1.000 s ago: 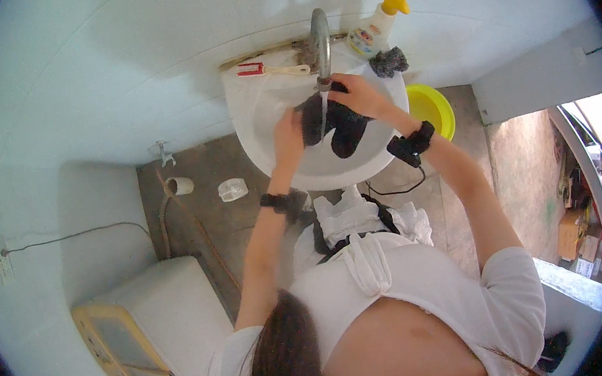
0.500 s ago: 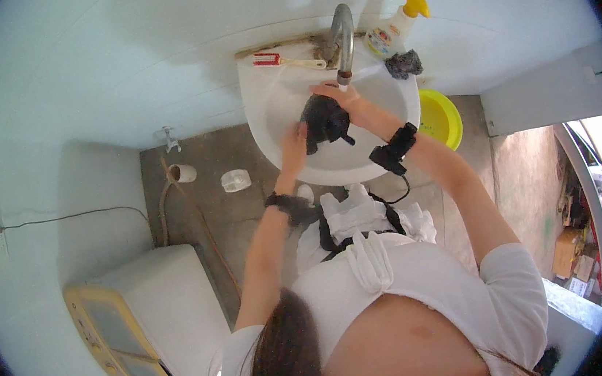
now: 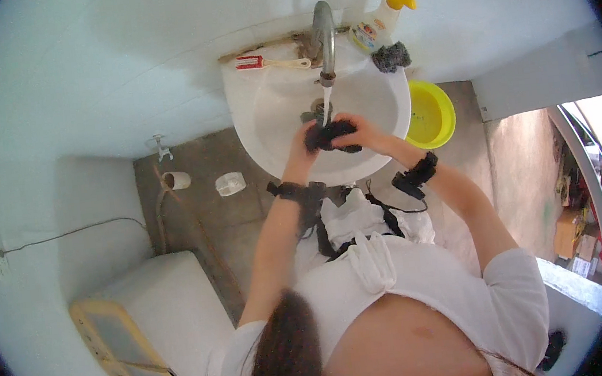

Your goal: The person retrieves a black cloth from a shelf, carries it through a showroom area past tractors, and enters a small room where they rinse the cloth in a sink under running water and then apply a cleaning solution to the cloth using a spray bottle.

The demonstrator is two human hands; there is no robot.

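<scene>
A piece of wet-looking black cloth is bunched between my two hands over the near part of the white sink. My left hand grips its left side, fingers curled round it. On the right side, my right hand holds it with bent fingers. A stream of water runs from the curved metal faucet down to the cloth. Behind the stream, a dark patch shows around the drain. The cloth's exact kind cannot be made out.
On the sink's back ledge lie a red-and-cream brush, a spray bottle with a yellow head, and a dark scouring pad. A yellow basin stands on the floor at right. A white washing machine is at left.
Both hands have drawn the black cloth nearer to me, away from the faucet. The cloth is bunched smaller, and the water stream now shows plainly. The view has shifted slightly.
</scene>
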